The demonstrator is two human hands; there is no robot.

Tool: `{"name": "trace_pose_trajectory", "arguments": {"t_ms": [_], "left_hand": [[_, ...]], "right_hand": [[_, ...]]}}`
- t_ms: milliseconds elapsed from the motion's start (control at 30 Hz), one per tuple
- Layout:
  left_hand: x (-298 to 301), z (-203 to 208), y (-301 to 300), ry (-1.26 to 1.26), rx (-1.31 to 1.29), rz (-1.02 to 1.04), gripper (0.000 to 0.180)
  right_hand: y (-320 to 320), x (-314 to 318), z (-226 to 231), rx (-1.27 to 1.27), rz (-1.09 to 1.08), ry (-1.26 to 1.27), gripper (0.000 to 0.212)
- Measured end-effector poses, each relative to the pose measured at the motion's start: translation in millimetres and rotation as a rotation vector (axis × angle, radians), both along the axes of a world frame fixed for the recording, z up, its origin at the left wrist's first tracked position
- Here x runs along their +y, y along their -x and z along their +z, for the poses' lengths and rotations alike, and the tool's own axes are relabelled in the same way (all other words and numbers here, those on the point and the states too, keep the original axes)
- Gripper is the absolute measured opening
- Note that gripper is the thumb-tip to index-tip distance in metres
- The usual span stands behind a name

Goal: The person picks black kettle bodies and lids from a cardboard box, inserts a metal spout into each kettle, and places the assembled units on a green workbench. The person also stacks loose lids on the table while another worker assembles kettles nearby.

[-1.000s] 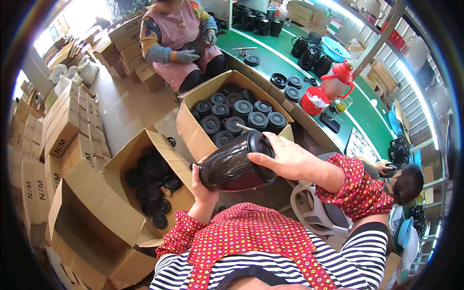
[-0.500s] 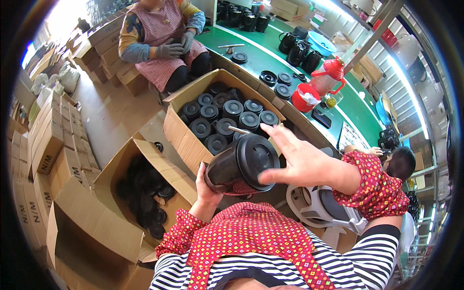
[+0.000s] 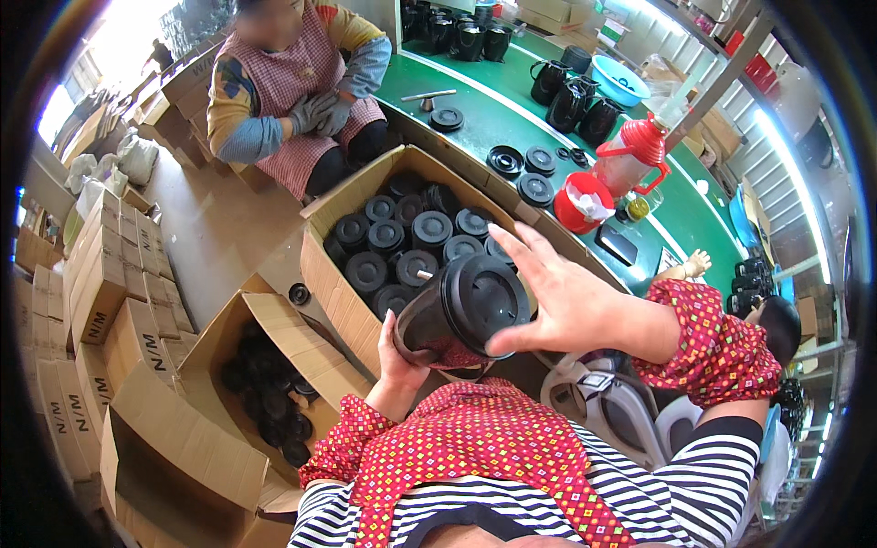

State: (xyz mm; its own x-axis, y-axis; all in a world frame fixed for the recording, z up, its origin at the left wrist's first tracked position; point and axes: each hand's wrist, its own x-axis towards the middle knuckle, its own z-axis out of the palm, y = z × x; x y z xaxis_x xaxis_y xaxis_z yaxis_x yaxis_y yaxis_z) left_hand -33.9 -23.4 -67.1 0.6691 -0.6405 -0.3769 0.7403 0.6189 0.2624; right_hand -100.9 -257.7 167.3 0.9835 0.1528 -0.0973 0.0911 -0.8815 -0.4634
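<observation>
1. one left hand (image 3: 398, 367), curled around one black vessel (image 3: 424, 327) in front of the apron (image 3: 475, 447)
2. one right hand (image 3: 566, 297), spread wide by its black lid (image 3: 484, 297) (contact unclear)
3. one red thermos (image 3: 645, 137), one red bucket (image 3: 568, 216)

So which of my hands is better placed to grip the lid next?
Probably your right hand: its fingers are spread beside the black lid, while your left hand holds the black cup.
</observation>
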Motion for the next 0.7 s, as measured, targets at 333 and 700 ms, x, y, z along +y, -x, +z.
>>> {"name": "trace_pose_trajectory", "arguments": {"t_ms": [333,700], "left_hand": [[-123,21,-30,0.532,0.124,-0.159,0.073],[-202,30,-63,-0.12,0.162,-0.264,0.066]], "right_hand": [[-65,-128,3,0.007,0.623,0.179,0.106],[-89,-208,-23,-0.124,0.764,0.02,0.094]]}}
